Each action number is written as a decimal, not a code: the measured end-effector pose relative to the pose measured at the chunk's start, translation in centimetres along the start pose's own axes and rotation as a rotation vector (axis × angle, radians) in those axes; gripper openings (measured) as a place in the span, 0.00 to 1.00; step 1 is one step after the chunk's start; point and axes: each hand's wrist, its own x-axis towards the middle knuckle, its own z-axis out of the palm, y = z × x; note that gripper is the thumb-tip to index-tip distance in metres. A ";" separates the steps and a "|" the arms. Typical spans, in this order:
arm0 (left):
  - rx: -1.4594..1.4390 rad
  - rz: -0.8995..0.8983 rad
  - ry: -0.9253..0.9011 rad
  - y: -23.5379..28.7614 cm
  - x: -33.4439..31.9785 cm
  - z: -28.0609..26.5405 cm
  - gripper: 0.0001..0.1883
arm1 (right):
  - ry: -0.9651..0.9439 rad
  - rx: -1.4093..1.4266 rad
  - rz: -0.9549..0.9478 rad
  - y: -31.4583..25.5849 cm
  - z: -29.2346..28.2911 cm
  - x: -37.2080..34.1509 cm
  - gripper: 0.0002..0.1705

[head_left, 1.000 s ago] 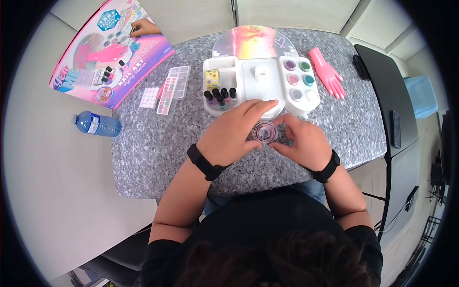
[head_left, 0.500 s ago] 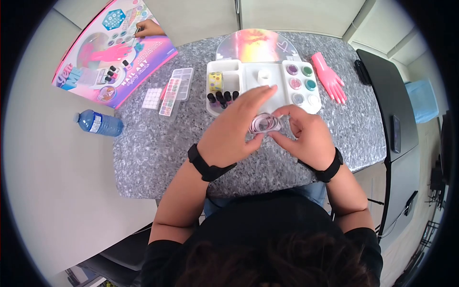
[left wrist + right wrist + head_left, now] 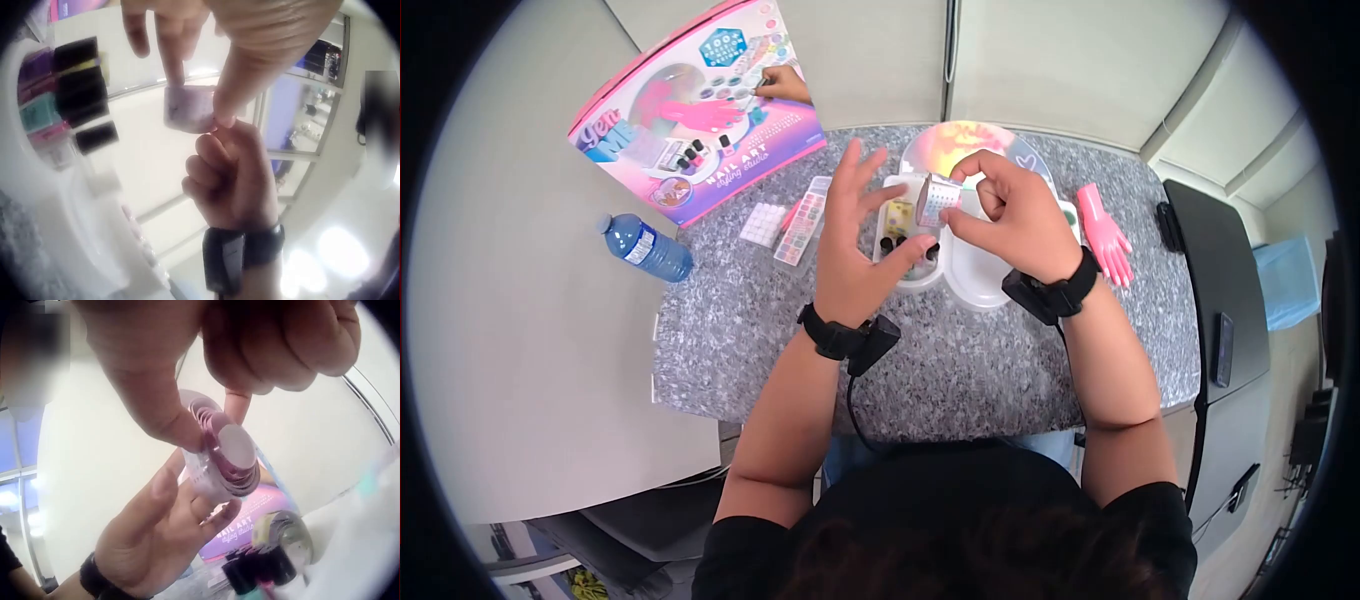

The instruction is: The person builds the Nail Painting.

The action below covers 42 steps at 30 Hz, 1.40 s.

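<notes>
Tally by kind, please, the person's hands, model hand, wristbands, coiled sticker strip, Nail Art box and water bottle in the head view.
Bare hands (left hand, right hand): 2
Black wristbands: 2
Coiled sticker strip: 1
Pink model hand: 1
Nail Art box: 1
Water bottle: 1
Total: 8

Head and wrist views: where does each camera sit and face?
Head: worn there, facing forward and down at the table; left hand, right hand and forearms show.
Left wrist: worn there, facing the roll; left hand at top, right hand below.
Right wrist: worn there, facing the roll; right hand at top, left hand below.
Both wrist views share the roll and black-capped bottles.
</notes>
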 end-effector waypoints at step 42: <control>0.009 -0.367 0.438 -4.6 -1.0 -2.1 0.35 | -0.048 -0.338 0.045 4.7 0.3 -0.2 0.09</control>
